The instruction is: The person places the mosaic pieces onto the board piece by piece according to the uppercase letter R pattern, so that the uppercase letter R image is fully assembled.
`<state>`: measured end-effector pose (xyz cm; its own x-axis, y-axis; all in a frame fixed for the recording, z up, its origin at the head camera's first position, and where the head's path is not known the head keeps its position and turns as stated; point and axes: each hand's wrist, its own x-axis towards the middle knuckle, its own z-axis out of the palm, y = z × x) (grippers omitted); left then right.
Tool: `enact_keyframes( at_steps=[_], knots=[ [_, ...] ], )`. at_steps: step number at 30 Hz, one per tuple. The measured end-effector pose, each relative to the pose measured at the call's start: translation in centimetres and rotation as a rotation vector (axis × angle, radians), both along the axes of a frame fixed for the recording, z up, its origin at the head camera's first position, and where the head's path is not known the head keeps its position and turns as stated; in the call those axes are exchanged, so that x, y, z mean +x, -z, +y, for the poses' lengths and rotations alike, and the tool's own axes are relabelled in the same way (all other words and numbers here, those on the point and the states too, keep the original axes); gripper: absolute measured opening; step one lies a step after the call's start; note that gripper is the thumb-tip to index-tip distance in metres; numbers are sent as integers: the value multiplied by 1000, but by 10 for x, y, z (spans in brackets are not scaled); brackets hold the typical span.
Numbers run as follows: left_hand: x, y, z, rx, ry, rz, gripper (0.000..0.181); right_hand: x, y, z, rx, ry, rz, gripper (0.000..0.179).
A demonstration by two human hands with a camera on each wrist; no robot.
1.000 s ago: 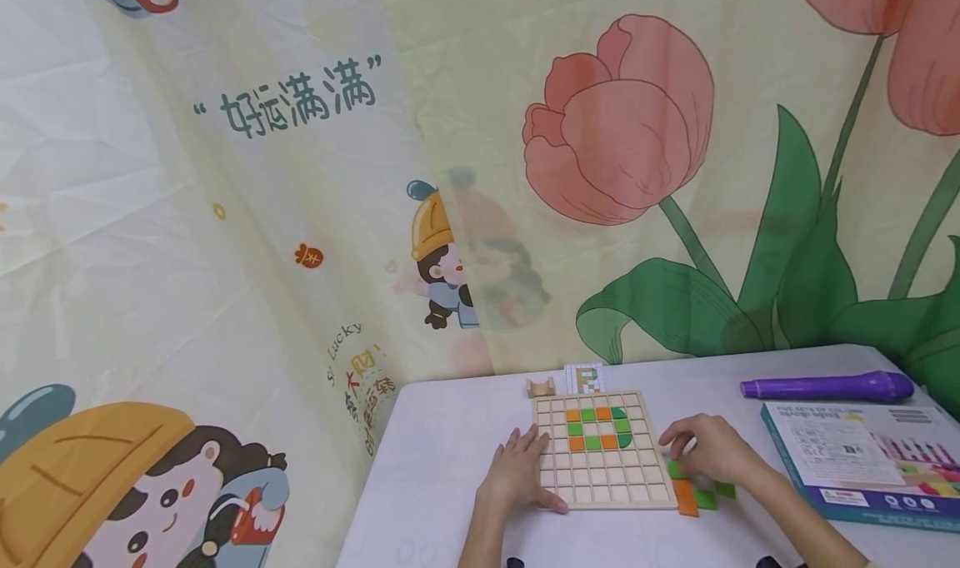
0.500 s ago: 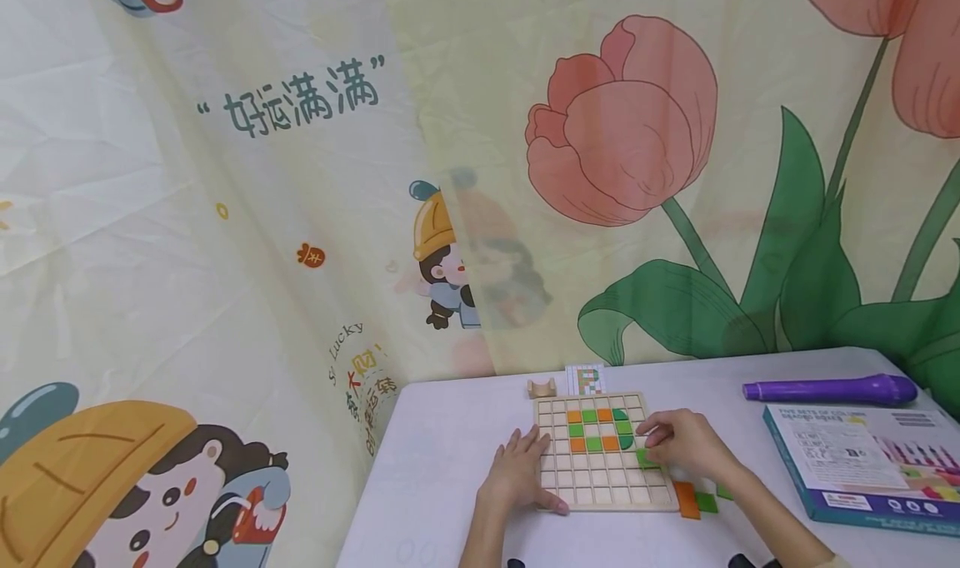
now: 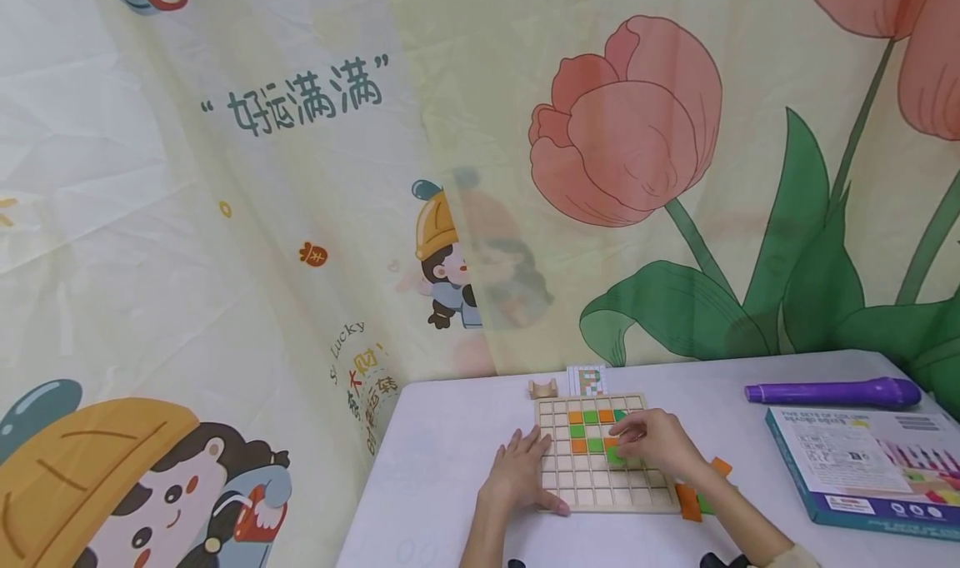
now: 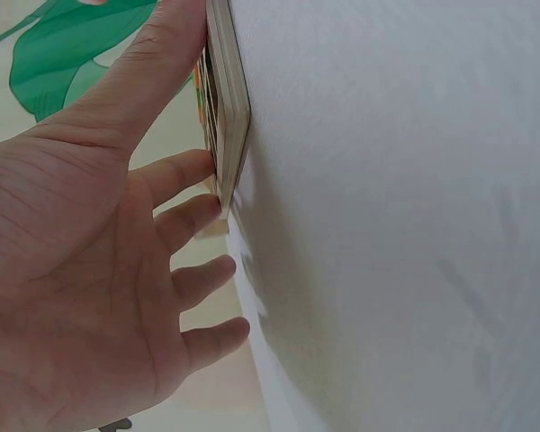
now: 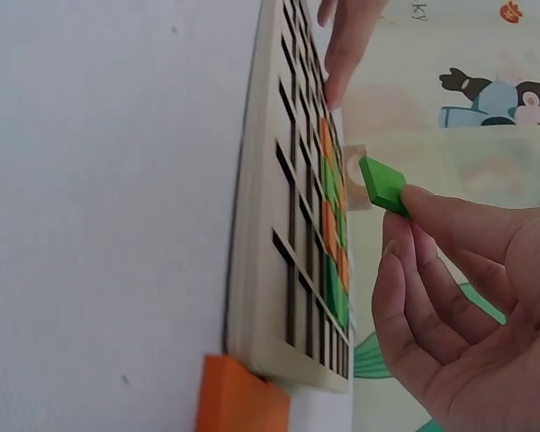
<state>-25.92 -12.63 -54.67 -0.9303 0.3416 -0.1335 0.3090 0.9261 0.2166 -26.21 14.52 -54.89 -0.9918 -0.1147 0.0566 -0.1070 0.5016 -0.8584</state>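
A wooden grid board [image 3: 581, 480] lies on the white table, orange and green tiles forming a loop in its upper cells. My left hand [image 3: 513, 472] rests along its left edge with fingers spread and the thumb at the near side; in the left wrist view the thumb and two fingertips meet the board's rim [image 4: 229, 108]. Above the grid, my right hand [image 3: 663, 445] pinches a green square tile [image 5: 383, 186] between thumb and fingertips. That hand hides part of the loop's right side in the head view.
Loose orange tiles [image 3: 687, 503] and a green one lie by the board's right edge. Behind the board are a pattern card [image 3: 587, 381] and a small wooden piece [image 3: 543, 389]. A purple microphone [image 3: 832, 392] and a flat box [image 3: 862, 468] occupy the table's right side.
From the loose tiles at the right, my right hand has picked up a green tile and carried it left over the board. My left hand has stayed at the board's left edge.
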Motion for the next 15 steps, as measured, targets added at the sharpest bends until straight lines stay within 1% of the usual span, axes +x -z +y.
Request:
enact_keyframes(
  at_steps=[7,15],
  knots=[
    [1,0,0,-3,-4,-2,117,-3,9,-12,-55,-26,4,22],
    [1,0,-1,-6,-2,-6,116,-12,18,-23,-71,-26,11,20]
  ],
)
